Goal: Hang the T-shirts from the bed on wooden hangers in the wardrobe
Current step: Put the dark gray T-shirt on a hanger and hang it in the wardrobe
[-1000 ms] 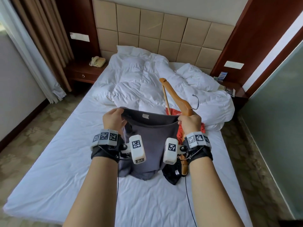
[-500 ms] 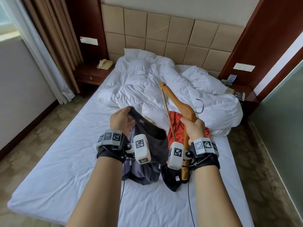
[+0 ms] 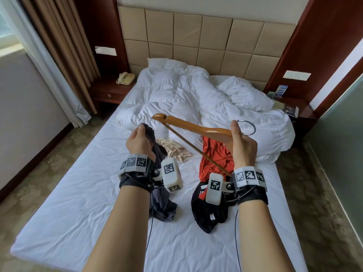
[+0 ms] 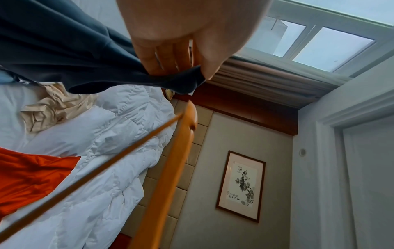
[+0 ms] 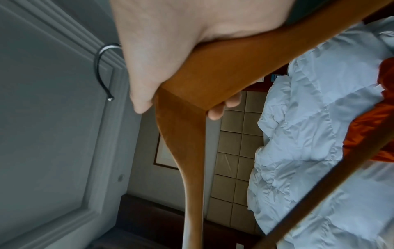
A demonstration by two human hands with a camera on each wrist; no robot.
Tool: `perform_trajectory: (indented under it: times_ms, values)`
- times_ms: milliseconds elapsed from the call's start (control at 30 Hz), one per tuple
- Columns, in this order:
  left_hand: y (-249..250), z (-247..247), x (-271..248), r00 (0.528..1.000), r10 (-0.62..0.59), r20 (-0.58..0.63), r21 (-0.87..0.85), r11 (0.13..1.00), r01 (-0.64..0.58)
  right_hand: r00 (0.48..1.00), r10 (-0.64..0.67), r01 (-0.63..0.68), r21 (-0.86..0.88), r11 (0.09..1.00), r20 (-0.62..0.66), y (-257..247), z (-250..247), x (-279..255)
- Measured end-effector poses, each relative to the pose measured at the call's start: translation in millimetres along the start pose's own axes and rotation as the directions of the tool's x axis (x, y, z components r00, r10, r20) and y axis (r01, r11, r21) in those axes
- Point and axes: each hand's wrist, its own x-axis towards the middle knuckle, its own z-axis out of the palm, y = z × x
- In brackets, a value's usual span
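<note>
left hand pinches the grey T-shirt by its edge while right hand grips the wooden hanger mid-bar over the bed, looks ready for threading.

The hanger in my right hand is smooth, varnished wood with a soft sheen, and its hook is bright polished metal. My left hand pinches a dark grey T-shirt of matt, soft cloth. The orange T-shirt looks slightly silky. The duvet is white quilted cloth, puffy and creased; the sheet is plain matt cotton. The headboard is padded, smooth beige panels.
</note>
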Motion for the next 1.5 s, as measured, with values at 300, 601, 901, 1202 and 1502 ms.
perform_trajectory:
  times_ms: [300, 601, 901, 1202, 1502]
  values:
    - [-3.2, 4.3, 16.5, 0.993, 0.105, -0.061, 0.078, 0.992, -0.100, 1.000, -0.012, 0.012, -0.072, 0.997, 0.006, -0.2, 1.3, 18.6]
    - [-4.6, -4.6, 34.1, 0.966, 0.253, -0.044, 0.362, 0.906, -0.221, 0.997, -0.061, 0.067, -0.164, 0.984, 0.038, -4.0, 1.1, 31.4]
    - [-7.4, 8.2, 25.0, 0.931, 0.194, 0.309, 0.612, 0.709, -0.351, 0.990, -0.071, 0.098, -0.227, 0.969, 0.125, -6.0, 11.9, 26.7]
    - [-4.7, 18.1, 16.0, 0.832, 0.153, 0.532, 0.646, 0.563, -0.516, 0.873, -0.060, 0.071, -0.005, 0.997, 0.484, 0.7, 23.1, 20.9]
    - [10.3, 47.6, 5.0, 0.741, 0.150, 0.654, 0.623, 0.449, -0.641, 0.814, -0.130, 0.205, -0.070, 0.976, 0.566, -9.2, 51.9, 24.0]
